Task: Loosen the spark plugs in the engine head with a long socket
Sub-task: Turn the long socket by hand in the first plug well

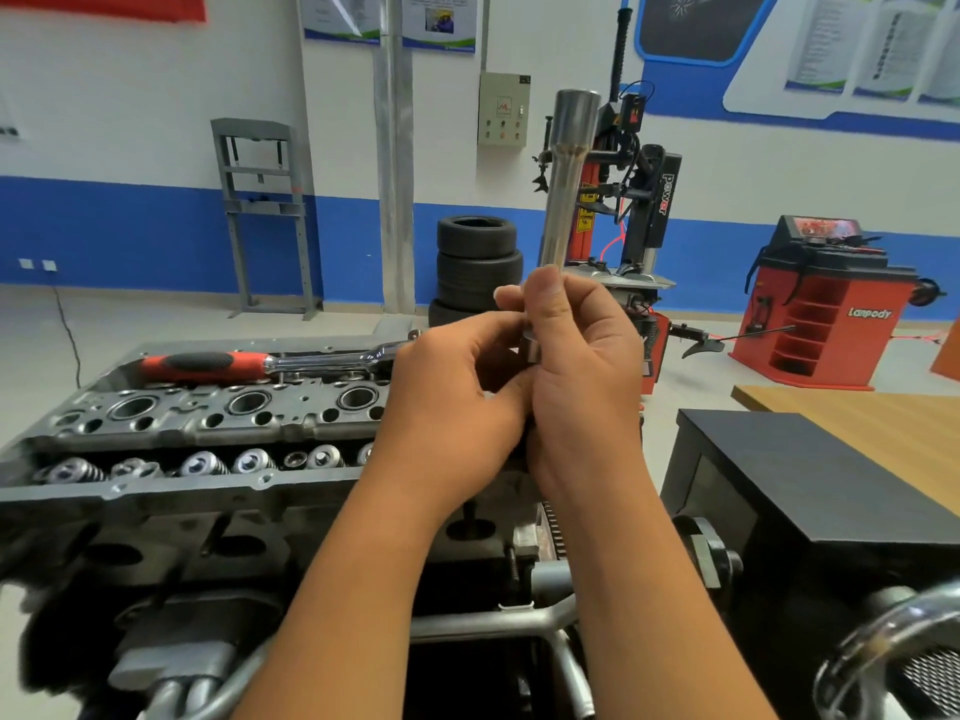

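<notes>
1. Polished steel long socket (567,163), upright, wide end up, raised above the near right end of the engine head (208,423).
2. Right hand (582,376) curled round the socket's lower end, thumb lying up along the shaft.
3. Left hand (457,402) pressed against the right, fingers bent toward the socket's base; cannot tell whether actually gripping it.
4. Red-and-black-handled ratchet (249,363) lying flat along the far edge of the engine head, chrome shank pointing right, its head hidden behind the left hand.
5. Round spark plug wells (249,402) in a row along the head's top; valve springs (202,465) in the channel nearer the camera.
6. Stacked tyres (478,262) on the floor behind; black box (810,475) to the right.
</notes>
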Demonstrator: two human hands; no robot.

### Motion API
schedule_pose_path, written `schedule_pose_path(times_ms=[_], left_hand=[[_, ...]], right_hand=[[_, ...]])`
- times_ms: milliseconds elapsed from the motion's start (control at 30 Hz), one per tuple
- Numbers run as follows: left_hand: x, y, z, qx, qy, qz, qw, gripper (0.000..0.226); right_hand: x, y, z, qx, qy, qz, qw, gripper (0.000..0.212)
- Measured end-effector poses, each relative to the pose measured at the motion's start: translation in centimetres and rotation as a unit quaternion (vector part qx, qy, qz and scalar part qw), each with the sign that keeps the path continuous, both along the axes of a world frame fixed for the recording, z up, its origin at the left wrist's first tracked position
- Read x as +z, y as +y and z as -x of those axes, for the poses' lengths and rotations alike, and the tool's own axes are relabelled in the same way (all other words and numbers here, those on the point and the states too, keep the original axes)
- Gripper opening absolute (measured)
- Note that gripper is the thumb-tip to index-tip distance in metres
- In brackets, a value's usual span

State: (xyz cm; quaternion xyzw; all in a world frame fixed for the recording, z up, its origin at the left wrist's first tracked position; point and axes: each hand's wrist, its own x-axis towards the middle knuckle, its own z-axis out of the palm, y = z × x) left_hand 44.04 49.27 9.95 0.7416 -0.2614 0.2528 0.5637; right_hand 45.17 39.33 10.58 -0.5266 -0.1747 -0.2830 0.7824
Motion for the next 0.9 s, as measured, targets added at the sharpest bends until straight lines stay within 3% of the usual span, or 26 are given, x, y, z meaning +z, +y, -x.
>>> schedule_pose_path(times_ms=[133,233,367,500,667,900], left_hand=[[0.36,0.19,0.18,-0.056,0.023,0.001,0.998,0.038],[0.16,0.10,0.02,-0.007,0.023,0.021,0.999,0.036],[-0.01,0.01,0.00,0.029,0.012,0.035,0.999,0.032],[0.17,0.37,-0.07,-0.040,0.025,-0.002,0.999,0.034],[-0.16,-0.30,-0.16,0.029,-0.011,-0.011,0.999,0.035],[0.10,0.32,-0.30,-0.001,0.013,-0.069,0.998,0.037]], right_hand=[[0.19,0.07,0.05,0.013,0.014,-0.009,1.000,0.043],[0.17,0.12,0.07,0.019,0.013,-0.025,0.999,0.025],[0.14,0.30,0.02,0.010,0.017,-0.024,1.000,0.038],[0.26,0.27,0.06,0.009,0.028,-0.031,0.999,0.041],[0.13,-0.01,0.12,0.019,0.006,-0.019,1.000,0.017],[0.17,-0.01,-0.07,-0.006,0.026,0.008,1.000,0.041]])
